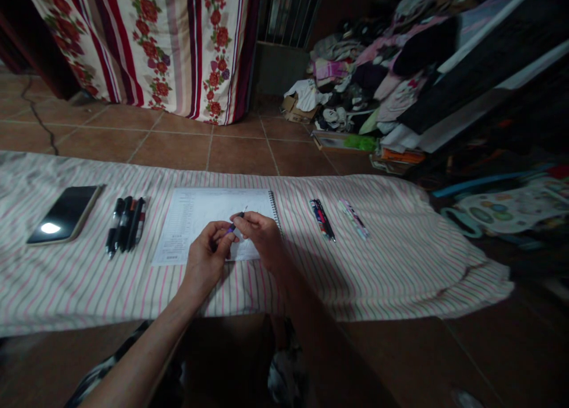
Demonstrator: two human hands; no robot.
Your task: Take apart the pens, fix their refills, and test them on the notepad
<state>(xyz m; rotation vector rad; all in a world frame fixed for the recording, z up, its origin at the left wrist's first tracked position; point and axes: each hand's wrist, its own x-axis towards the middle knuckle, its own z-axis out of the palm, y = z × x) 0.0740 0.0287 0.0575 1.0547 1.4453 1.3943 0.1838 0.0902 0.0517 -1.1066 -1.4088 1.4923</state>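
Over the notebook, my left hand [208, 251] pinches the purple lower end of a dark pen [235, 223]. The fingers of my right hand [260, 233] are closed on its upper part, near the thin tip that points up and away to the right. Part of the pen is hidden by my fingers. Beneath both hands lies a spiral notebook [213, 200] with printed sheets on it, its coil along the right side.
Left of the notebook lie several dark pens [127, 224] and a phone [66, 214] with a light reflected on it. To the right are a few slim pens [322, 220] and a pastel pen [354, 219]. A striped cloth [391, 265] covers the surface. Clothes [355, 76] are heaped beyond.
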